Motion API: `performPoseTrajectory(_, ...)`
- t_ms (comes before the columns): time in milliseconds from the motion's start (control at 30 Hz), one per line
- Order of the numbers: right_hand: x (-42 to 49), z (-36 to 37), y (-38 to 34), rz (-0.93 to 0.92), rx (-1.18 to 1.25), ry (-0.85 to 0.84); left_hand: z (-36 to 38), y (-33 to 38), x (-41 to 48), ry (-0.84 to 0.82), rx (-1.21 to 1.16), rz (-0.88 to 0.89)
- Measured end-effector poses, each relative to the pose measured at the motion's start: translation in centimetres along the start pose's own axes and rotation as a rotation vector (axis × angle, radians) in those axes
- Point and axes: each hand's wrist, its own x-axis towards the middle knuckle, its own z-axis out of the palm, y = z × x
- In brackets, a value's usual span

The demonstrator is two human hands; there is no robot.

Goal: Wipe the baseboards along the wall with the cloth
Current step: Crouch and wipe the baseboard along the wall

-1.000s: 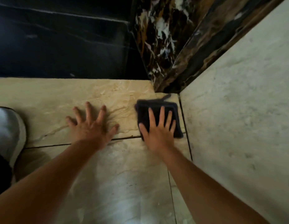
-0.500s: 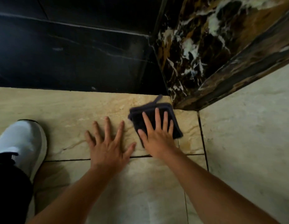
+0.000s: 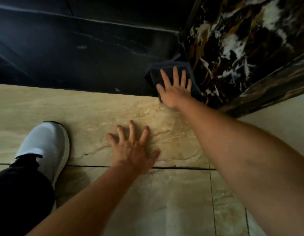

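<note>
Right hand, fingers spread, presses the cloth against the baseboard; light pressure could let it slip beneath them.

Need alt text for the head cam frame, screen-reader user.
A right hand presses a dark cloth flat against a black baseboard in a marble corner. The left hand is spread on the beige floor tile, beside a white shoe.

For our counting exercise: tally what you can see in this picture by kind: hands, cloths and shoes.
Hands: 2, left hand and right hand
Cloths: 1, dark cloth
Shoes: 1, white shoe
Total: 4
</note>
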Motion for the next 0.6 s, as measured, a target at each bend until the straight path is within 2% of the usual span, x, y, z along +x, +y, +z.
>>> performPoseTrajectory(67, -5.2, 2.6, 0.3, -0.026, 0.016, 0.01, -1.5, -0.5, 1.1, 0.011, -0.08, -0.062)
performPoseTrajectory(133, -10.6, 5.0, 1.0, -0.037, -0.003, 0.021, -3.2, -1.1, 3.1, 0.1, -0.211, -0.157)
performPoseTrajectory(200, -12.2, 5.9, 2.0, -0.037, -0.001, -0.044, -4.8, -1.7, 5.7, 0.159, -0.259, -0.213)
performPoseTrajectory(267, -11.8, 5.6, 2.2, -0.022, 0.026, -0.133, -6.0, -2.2, 7.9, 0.084, -0.23, -0.213)
performPoseTrajectory(400, -8.1, 3.7, 1.9, 0.005, 0.008, -0.138, -6.2, -2.9, 10.2, -0.132, -0.194, -0.224)
performPoseTrajectory(500, -1.8, 0.9, 1.4, 0.034, 0.004, -0.147, -5.9, -2.6, 10.4, -0.164, -0.184, -0.209)
performPoseTrajectory(600, 4.7, -1.4, 0.6, -0.029, -0.068, -0.098, -6.5, -2.5, 11.3, -0.217, -0.18, -0.229)
